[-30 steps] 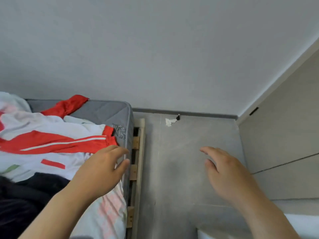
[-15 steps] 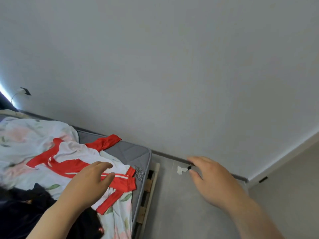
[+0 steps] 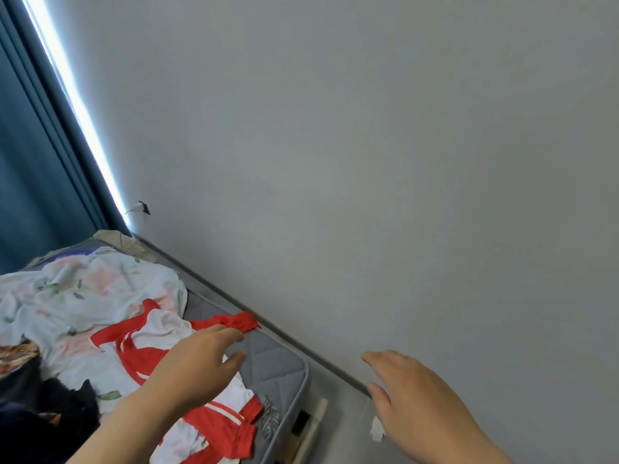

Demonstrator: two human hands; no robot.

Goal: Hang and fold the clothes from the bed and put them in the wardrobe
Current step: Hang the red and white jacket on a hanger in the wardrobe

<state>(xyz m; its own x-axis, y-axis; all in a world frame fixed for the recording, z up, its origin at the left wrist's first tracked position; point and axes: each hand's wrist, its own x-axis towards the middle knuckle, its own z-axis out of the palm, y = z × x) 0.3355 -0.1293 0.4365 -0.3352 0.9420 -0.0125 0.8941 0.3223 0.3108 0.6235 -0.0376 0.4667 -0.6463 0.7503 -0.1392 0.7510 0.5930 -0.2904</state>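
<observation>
1. Reaching out over the bed, the left hand (image 3: 191, 370) has its fingers (image 3: 217, 336) straight and a little spread, with the thumb held apart below them; they pinch nothing and hold nothing.
2. The right hand (image 3: 412, 393) is also stretched forward with relaxed, slightly parted fingers (image 3: 378, 358), and it is empty. It hangs over the floor beside the bed, in front of the grey wall (image 3: 368, 162).
3. Under the left hand lies a red and white shirt (image 3: 157, 333), spread out on the bed. I cannot tell if the hand touches it or only hovers just above.
4. The shirt rests on a white sheet with a pale flower pattern (image 3: 83, 289), which covers most of the bed.
5. At the lower left there is dark clothing (image 3: 50, 410), lying on the same sheet, near the left forearm.
6. The grey quilted mattress (image 3: 271, 363) shows bare at its corner, between the two hands, and a wooden frame (image 3: 315, 416) is visible below it.
7. A small white scrap (image 3: 377, 430) lies on the floor near the right hand.
8. A dark blue curtain (image 3: 30, 162) hangs at the far left, with a bright strip of light along its edge.
</observation>
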